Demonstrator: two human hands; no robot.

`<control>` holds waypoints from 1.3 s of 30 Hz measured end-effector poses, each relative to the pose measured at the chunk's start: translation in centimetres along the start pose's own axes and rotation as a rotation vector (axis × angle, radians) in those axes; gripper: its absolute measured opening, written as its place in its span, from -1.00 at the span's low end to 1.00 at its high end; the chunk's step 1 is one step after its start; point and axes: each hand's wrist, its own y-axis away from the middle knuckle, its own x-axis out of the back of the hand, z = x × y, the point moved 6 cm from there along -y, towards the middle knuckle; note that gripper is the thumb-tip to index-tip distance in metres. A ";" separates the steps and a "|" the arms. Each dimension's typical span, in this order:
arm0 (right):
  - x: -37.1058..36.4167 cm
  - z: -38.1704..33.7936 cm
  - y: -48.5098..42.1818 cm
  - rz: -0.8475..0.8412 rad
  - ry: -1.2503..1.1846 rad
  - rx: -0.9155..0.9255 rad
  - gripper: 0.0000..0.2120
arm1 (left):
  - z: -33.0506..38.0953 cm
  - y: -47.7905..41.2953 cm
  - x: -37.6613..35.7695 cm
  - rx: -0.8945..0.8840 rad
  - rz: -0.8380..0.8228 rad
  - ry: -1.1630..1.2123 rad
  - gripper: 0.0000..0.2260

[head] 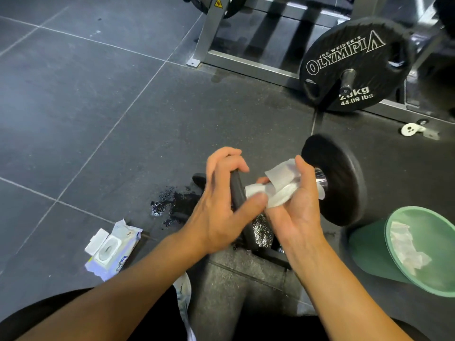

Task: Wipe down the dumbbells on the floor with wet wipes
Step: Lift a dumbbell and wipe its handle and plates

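Lying left of the left hand [221,200] was an open wet wipes pack [112,248]; right of the right hand [296,215] sat a green bin [433,232] holding used wipes [406,247]. Between them, the left hand gripped the dumbbell [341,183] by its near plate [237,193], and the right curled round a wet wipe [280,188] on the handle. Beyond stood an Olympia weight plate [354,65].

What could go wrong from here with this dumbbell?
1. The left hand grips only the near plate of the dumbbell while the right hand wraps the wet wipe round its bar; it may slip or roll.
2. The wet patch on the floor beside it could cause a slip.
3. The wipes pack lies open; wipes may dry out.
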 end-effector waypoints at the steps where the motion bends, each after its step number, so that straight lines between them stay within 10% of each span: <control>1: 0.0 0.1 -0.1 0.001 -0.019 -0.012 -0.68 | 0.7 0.0 0.2 -0.123 0.013 -0.049 -0.64; 3: 0.2 0.2 -0.1 0.021 -0.026 -0.012 -0.70 | -0.5 -0.4 0.8 -0.056 0.111 0.086 -0.69; 9: -0.2 0.2 0.6 0.022 -0.007 -0.018 -0.76 | -3.9 1.3 -2.5 1.082 -0.029 0.900 -0.28; 13: -0.7 0.8 1.4 0.006 0.011 -0.046 -0.75 | -3.2 0.7 -2.3 0.896 0.164 0.915 -0.66; 17: -1.4 1.0 2.3 -0.110 0.010 -0.113 -0.70 | -1.2 -1.0 -0.2 0.109 -0.022 0.263 -0.31; 20: -1.6 1.5 2.5 -0.160 0.010 -0.168 -0.47 | -0.9 -0.3 -0.3 -0.140 -0.036 -0.072 -0.20; 26: -1.1 1.3 2.4 -0.193 0.062 -0.130 -0.49 | -3.1 -0.5 -1.4 0.803 0.008 0.662 -0.54; 30: -0.9 1.4 2.2 -0.148 0.126 -0.121 -0.54 | -4.2 1.0 -2.3 1.274 -0.242 0.813 -0.13; 39: -1.3 2.4 2.6 -0.232 0.126 -0.247 -0.51 | -3.9 -1.3 -0.5 0.630 0.018 0.522 -0.44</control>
